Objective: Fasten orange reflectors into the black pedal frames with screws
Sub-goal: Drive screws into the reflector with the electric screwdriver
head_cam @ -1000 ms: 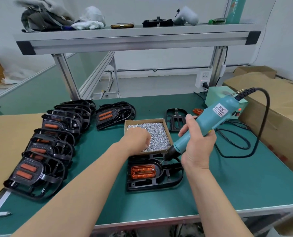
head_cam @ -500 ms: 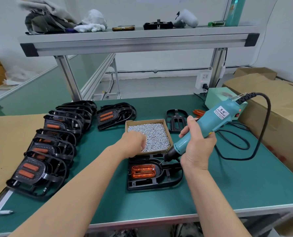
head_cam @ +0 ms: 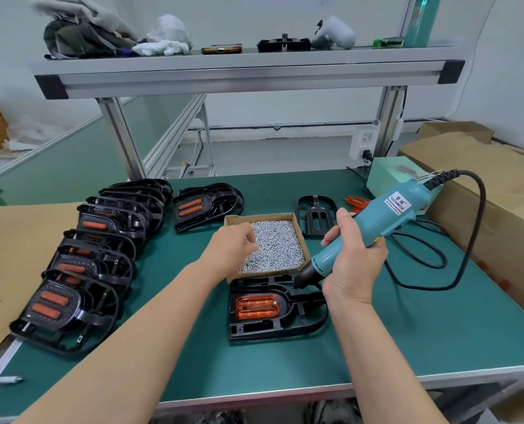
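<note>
Head view: the left grip is curled over the box of screws, fingertips down among them; whether it has one pinched I cannot tell. The right grip is clenched round the screwdriver, with the tip low over the black pedal frame. The frame lies on the desk, just nearer than the box, with the orange reflector seated in it.

Likely risks:
- The left grip picks up several screws, or none.
- A screw drops between the frame's ribs.
- The unheld frame slides, or the reflector lifts, once the tip presses.
- The cable drags the tool off line.
</note>
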{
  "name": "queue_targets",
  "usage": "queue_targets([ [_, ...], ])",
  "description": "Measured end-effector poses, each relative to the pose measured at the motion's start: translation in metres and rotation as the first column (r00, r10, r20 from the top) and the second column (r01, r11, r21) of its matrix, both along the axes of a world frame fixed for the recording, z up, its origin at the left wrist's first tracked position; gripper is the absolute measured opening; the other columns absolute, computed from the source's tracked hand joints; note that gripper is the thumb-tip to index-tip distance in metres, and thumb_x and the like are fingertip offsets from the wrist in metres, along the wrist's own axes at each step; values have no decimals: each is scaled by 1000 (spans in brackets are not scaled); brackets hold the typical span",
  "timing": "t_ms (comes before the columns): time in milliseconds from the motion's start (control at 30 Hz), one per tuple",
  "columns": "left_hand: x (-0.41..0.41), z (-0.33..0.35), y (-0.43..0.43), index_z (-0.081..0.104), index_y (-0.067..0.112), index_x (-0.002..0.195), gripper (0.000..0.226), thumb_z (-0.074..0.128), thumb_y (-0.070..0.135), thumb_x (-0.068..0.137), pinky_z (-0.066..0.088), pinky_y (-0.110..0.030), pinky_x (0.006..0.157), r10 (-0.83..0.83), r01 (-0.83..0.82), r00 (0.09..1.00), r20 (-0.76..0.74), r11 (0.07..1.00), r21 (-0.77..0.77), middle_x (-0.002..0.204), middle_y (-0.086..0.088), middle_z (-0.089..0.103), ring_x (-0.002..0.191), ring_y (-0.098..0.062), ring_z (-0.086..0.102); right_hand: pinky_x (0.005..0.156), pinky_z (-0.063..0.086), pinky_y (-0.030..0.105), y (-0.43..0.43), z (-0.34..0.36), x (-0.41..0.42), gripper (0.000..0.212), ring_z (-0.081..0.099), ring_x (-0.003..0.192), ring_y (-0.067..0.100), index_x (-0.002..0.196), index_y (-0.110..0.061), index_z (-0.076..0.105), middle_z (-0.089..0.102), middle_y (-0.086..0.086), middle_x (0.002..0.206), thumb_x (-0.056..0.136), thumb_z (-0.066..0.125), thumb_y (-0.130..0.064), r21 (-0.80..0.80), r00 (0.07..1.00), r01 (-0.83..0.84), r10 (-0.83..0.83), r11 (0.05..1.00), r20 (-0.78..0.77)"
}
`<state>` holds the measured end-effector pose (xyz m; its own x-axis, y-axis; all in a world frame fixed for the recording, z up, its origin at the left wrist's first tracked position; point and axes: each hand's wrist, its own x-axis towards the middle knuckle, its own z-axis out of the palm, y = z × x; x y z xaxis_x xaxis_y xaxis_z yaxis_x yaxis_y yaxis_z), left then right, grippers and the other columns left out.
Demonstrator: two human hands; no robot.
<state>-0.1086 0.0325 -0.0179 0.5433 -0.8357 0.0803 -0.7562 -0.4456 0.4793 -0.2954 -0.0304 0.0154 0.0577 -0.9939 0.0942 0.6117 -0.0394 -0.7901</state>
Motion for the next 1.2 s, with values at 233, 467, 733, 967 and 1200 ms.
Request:
queue_targets([
  [233,-18,10,22,67,1,98,17,73,-2,82,54,-19,62,-159,-359,427,-890,874,-329,84,-12,75,75,-15,72,51,47,21,3,4,4,18,50,45,14,74,-19,61,54,0,50,86,72,-12,9,999,9,-9,1000,31],
  [467,-63,-6,51,60,-10,108,36,64,-13,72,60,-24,66,-334,-615,-125,-934,765,-191,95,-23,74,88,-25,74,50,45,22,4,30,7,16,48,47,16,80,-18,57,54,0,52,82,72,-15,23,987,22,-26,999,161],
  [733,-85,-5,58,61,-10,104,37,62,-14,67,60,-25,64,-406,-662,-254,-878,735,-148,92,-22,73,80,-24,75,48,44,20,16,35,14,30,46,45,15,64,-25,65,51,0,50,88,70,-8,-5,983,-27,28,1000,181],
  [967,-87,-3,60,62,-10,103,32,62,-15,72,60,-24,66,-406,-684,-192,-893,708,-175,91,-21,74,83,-23,75,48,44,21,20,38,14,37,47,44,14,58,-31,69,53,-3,48,88,69,-10,-40,987,-39,45,998,155],
  [1200,-99,-4,57,60,-9,105,21,55,-18,87,59,-23,68,-416,-752,-77,-906,621,-221,90,-20,74,84,-22,75,49,43,21,22,39,15,29,48,44,14,58,-33,70,53,-3,48,82,71,-16,-46,992,-13,19,999,121],
])
